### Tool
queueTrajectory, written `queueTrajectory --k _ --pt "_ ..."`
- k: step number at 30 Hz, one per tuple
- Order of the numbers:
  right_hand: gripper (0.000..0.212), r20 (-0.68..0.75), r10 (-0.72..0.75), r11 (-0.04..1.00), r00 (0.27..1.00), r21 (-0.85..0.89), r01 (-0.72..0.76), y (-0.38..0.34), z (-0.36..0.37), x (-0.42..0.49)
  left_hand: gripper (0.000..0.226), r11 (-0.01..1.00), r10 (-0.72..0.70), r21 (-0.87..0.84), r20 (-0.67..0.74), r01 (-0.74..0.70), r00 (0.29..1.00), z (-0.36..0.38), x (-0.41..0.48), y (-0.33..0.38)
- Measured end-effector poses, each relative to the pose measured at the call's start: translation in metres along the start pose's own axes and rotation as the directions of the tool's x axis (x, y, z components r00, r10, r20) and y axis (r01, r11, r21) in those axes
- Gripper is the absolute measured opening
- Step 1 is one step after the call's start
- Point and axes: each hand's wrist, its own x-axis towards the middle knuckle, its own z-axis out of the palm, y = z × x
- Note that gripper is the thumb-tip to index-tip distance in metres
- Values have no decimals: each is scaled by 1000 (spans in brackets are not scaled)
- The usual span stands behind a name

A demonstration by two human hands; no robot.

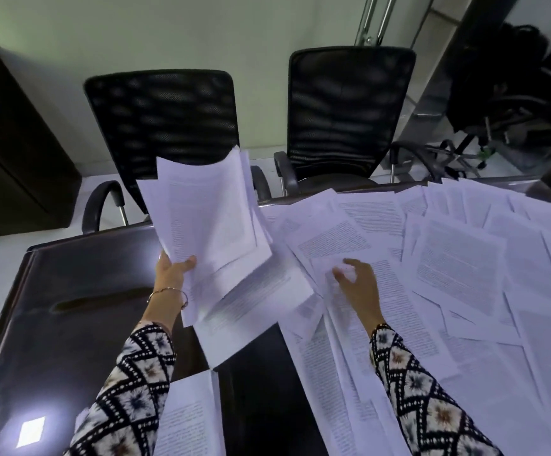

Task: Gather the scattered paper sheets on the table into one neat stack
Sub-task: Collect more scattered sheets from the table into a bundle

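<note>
White paper sheets point(458, 264) spread all over the right side of the dark shiny surface point(79, 291), left hand point(172, 271) gripping a lifted bunch of pages point(211, 218), right hand point(358, 284) pinching one loose sheet point(395, 301) in the pile, two black chairs point(165, 116) behind.

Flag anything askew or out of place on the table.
The bundle in the left hand is fanned, sheet edges misaligned at different angles. The loose sheets overlap haphazardly across the right of the table; the right hand pinches at them.
</note>
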Motion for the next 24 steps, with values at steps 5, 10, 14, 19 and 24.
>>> queueTrajectory --k 5,10,14,19,24 --pt "103 -17 172 842 985 -517 -156 53 -53 14 46 990 -108 106 97 98 989 15 -14 -30" --pt "114 60 221 767 973 -627 -136 74 -52 12 26 991 -90 107 73 82 993 34 -16 -29" --pt "121 85 83 740 993 -673 -4 55 -16 2 38 976 -207 62 -66 211 976 18 6 -37" --pt "90 197 -130 743 972 -630 227 37 -2 14 17 958 -60 278 -51 71 997 45 -21 -51" --pt "60 28 10 973 1000 -231 -3 59 -54 63 38 796 -4 605 44 -23 999 92 -43 -79"
